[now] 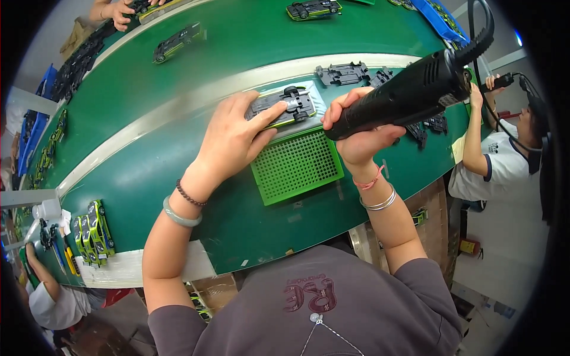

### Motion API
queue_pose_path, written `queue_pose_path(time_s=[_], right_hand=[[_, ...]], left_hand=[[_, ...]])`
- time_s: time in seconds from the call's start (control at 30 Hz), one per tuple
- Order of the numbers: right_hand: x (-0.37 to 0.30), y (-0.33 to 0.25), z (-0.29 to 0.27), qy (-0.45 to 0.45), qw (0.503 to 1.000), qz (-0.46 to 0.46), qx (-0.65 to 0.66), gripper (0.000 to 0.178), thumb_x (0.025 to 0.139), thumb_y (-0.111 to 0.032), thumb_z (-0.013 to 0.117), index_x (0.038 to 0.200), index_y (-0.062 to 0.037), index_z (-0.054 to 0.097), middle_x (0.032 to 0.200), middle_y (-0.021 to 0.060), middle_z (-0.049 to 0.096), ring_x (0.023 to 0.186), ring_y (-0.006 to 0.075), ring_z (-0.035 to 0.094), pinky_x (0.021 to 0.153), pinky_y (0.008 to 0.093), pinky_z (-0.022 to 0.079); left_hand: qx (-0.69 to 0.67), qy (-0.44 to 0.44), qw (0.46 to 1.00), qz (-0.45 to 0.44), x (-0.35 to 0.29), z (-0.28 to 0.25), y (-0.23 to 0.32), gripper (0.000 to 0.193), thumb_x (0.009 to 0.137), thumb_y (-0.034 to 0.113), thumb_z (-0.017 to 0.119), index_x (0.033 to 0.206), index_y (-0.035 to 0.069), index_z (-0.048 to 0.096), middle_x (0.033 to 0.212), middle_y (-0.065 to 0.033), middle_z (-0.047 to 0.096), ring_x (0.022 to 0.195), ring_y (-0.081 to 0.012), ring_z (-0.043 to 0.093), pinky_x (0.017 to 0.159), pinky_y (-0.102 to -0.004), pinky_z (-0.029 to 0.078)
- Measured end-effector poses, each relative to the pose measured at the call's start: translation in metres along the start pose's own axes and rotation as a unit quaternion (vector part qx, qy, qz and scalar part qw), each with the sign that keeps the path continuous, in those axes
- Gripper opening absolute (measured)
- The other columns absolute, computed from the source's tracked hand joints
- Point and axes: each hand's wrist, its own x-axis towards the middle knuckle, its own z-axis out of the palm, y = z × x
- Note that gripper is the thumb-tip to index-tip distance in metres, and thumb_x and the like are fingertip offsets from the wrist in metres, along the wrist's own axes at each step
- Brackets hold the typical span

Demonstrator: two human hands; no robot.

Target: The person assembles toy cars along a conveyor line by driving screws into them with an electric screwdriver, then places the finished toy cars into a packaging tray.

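Note:
A toy car [301,108] lies wheels up on a pale pad [319,98], its black chassis showing and a yellow-green body edge below. My left hand [228,133] is closed round its left end, the index finger laid across the underside. In my right hand [363,139] is a black electric screwdriver [407,92], held slanting, with its cable rising from the upper end. The tool's lower end is just right of the car; its tip is hidden from me. Just in front of the pad sits a green perforated basket [297,166].
Loose black chassis [342,73] lie behind and right of the screwdriver. Several toy cars [94,231] stand at the left on the green table [166,178]. More cars [313,9] lie on the belt beyond the pale rail [249,77]. Co-workers are at both sides and across.

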Motion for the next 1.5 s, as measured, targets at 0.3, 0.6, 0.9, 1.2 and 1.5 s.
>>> queue_pose_path(time_s=[0.3,0.6,0.9,1.2,1.5], right_hand=[[0.005,-0.007,-0.004,-0.013,1.000,-0.003,0.007,0.094,0.057,-0.092,0.030,0.087,-0.0033,0.045,0.059,0.0087,0.049,0.049,0.0204,0.051,0.046,0.0305,0.044],[0.045,-0.035,0.071,-0.128,0.970,-0.081,0.190,0.102,0.055,-0.094,0.019,0.089,-0.0025,0.048,0.059,0.0118,0.052,0.048,0.0216,0.051,0.046,0.0317,0.045],[0.034,0.003,0.118,-0.146,0.988,-0.009,0.053,0.098,0.059,-0.092,0.024,0.087,-0.0014,0.047,0.059,0.0118,0.051,0.048,0.0192,0.052,0.047,0.0289,0.044],[0.034,0.022,0.116,-0.185,0.982,0.012,0.038,0.091,0.062,-0.089,0.029,0.087,-0.0032,0.046,0.063,0.0086,0.048,0.051,0.0187,0.051,0.049,0.0276,0.043],[0.042,0.023,0.124,-0.139,0.988,0.019,0.063,0.084,0.076,-0.079,0.032,0.073,0.0031,0.050,0.053,0.0083,0.050,0.044,0.0137,0.051,0.043,0.0237,0.039]], left_hand=[[-0.117,-0.062,0.989,-0.069,0.002,-0.033,-0.012,0.065,0.074,0.024,0.071,0.131,0.010,0.042,0.121,-0.0176,0.047,0.115,-0.0339,0.043,0.097,-0.0401,0.038],[-0.127,-0.147,0.975,-0.107,-0.006,-0.042,-0.037,0.061,0.064,0.034,0.078,0.106,0.000,0.049,0.102,-0.0188,0.055,0.098,-0.0336,0.052,0.085,-0.0384,0.043],[-0.136,-0.112,0.981,-0.081,-0.013,-0.033,-0.047,0.060,0.062,0.034,0.078,0.103,0.000,0.050,0.100,-0.0184,0.055,0.097,-0.0333,0.052,0.085,-0.0392,0.043],[-0.144,-0.110,0.981,-0.073,-0.013,-0.031,-0.050,0.060,0.062,0.033,0.079,0.103,0.001,0.049,0.097,-0.0172,0.055,0.096,-0.0331,0.051,0.084,-0.0402,0.043],[-0.160,-0.117,0.975,-0.098,-0.013,-0.035,-0.047,0.062,0.061,0.033,0.079,0.107,0.004,0.049,0.097,-0.0166,0.056,0.096,-0.0333,0.051,0.085,-0.0405,0.043]])
